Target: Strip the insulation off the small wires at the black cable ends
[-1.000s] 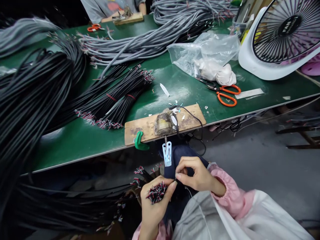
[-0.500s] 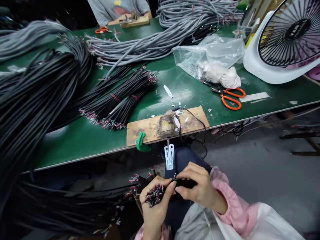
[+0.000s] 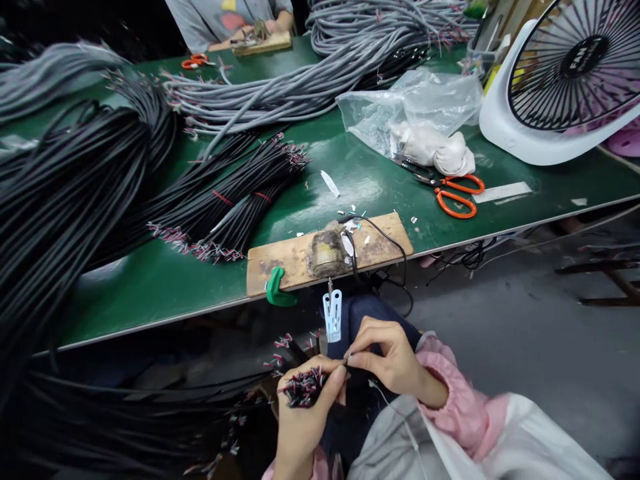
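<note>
My left hand (image 3: pixel 307 407) is closed round a bundle of black cables (image 3: pixel 303 388), whose stripped red, white and black wire ends stick up out of the fist. Its thumb and forefinger meet the fingertips of my right hand (image 3: pixel 385 353), which is pinched on the end of one black cable. The tiny wire tips between the fingers are hidden. Just above the hands, a light blue clip (image 3: pixel 333 315) hangs from a metal tip at the table edge. That tip juts from a stained block (image 3: pixel 327 253) on a wooden board (image 3: pixel 280 261).
A green clamp (image 3: pixel 279 288) grips the board. Black cable bundles (image 3: pixel 235 193) and grey cables (image 3: pixel 280 97) cover the table's left and back. Orange-handled scissors (image 3: pixel 457 195), a plastic bag (image 3: pixel 415 100) and a white fan (image 3: pixel 530 133) are at right. A person (image 3: pixel 230 23) sits opposite.
My right hand's fingertips have closed together on the cable end, covering the wire tips that showed before. The whole view has shifted slightly.
</note>
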Demonstrator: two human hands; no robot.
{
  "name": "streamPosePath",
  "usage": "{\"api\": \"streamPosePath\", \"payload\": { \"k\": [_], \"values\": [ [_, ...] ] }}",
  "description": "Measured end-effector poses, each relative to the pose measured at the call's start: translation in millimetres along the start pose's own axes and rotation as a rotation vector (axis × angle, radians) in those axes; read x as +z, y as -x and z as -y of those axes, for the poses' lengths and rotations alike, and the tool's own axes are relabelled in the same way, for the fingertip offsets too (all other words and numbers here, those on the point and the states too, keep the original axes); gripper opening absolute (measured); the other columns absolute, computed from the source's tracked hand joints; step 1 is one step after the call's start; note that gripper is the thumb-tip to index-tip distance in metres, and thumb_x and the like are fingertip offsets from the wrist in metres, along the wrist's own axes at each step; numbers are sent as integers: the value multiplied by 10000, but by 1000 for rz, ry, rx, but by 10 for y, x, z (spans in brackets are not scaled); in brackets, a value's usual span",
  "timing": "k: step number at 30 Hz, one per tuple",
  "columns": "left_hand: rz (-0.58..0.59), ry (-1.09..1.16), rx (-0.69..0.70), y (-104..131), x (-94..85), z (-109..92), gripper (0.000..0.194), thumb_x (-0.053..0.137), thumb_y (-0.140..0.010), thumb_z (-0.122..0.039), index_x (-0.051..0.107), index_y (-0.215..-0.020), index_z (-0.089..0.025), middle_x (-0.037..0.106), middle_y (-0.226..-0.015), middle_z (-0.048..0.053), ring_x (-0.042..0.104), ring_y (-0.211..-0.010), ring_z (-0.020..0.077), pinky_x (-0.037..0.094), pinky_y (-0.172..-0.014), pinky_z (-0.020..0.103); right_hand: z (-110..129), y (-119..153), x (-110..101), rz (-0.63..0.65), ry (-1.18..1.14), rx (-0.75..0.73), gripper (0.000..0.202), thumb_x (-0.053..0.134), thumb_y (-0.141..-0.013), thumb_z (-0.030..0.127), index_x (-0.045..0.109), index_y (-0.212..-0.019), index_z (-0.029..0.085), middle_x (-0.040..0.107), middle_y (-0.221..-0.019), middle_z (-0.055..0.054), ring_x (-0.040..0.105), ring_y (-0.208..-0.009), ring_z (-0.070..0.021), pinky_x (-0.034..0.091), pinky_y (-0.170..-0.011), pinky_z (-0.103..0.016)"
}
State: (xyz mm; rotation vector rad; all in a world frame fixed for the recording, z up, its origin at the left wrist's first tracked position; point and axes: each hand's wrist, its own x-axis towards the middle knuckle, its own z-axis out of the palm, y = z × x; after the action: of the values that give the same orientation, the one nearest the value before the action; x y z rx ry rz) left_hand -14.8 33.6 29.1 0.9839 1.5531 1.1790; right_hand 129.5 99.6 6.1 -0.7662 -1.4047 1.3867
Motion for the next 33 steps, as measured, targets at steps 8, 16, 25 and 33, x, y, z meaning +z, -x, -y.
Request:
{"api": "streamPosePath", "payload": {
  "k": [8, 16, 25, 33],
  "values": [
    [-187, 27, 13, 4, 132, -2, 282, 767, -846, -390, 698, -666, -184, 606, -510, -34, 557, -465, 132, 465, -518, 238, -135, 62, 287, -289, 92, -143, 199, 719, -934, 271, 710, -763, 170, 667, -668, -31, 573, -627, -157, 469, -597, -280],
    [-73, 141, -41, -13, 4, -66, 256, 764, -852, -304, 687, -645, -174, 568, -532, -35, 506, -484, 105, 406, -514, 216, -104, -22, 144, 2, 27, -235, 212, 582, -1013, 295, 657, -857, 175, 601, -775, -48, 563, -724, -176, 468, -664, -305],
    [-1, 60, 46, -78, -83, -122, 222, 801, -809, -271, 711, -627, -181, 614, -561, -15, 551, -516, 120, 433, -532, 222, -101, -88, 53, 267, -524, 298, 376, 726, -907, 492, 595, -801, 155, 506, -782, 7, 453, -663, -109, 366, -598, -234],
    [-165, 202, -151, 65, 8, -98, 294, 772, -823, -391, 642, -678, -170, 525, -531, -36, 431, -467, 89, 345, -465, 205, -130, -78, 48, 63, -185, 154, 337, 698, -916, 440, 642, -744, 156, 549, -732, -6, 500, -653, -130, 402, -601, -254]
  ]
}}
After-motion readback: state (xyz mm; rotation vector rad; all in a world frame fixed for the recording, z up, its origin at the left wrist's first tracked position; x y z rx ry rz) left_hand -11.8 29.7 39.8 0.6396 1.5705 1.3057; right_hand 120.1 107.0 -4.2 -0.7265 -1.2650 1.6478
